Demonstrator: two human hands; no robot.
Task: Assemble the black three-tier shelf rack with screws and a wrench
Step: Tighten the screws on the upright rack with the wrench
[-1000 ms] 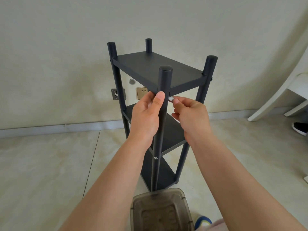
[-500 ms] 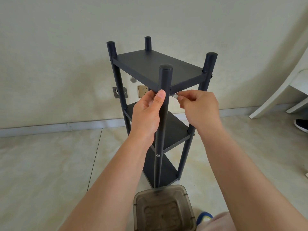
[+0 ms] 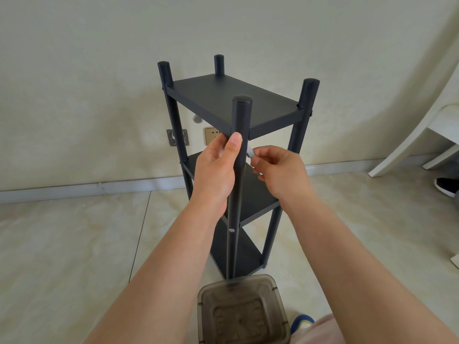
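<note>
The black three-tier shelf rack [image 3: 231,103] stands upright on the tiled floor [image 3: 62,244] close to the wall [image 3: 99,58], all three shelves fitted between four posts. A brown translucent bin [image 3: 242,311] sits on the floor just in front of the rack. The left hand [image 3: 216,172] grips the nearest post just below the top shelf, thumb up along the post, forearm extended forward. The right hand [image 3: 278,170] pinches a small silver wrench [image 3: 250,153] against the same post, fingers curled.
</note>
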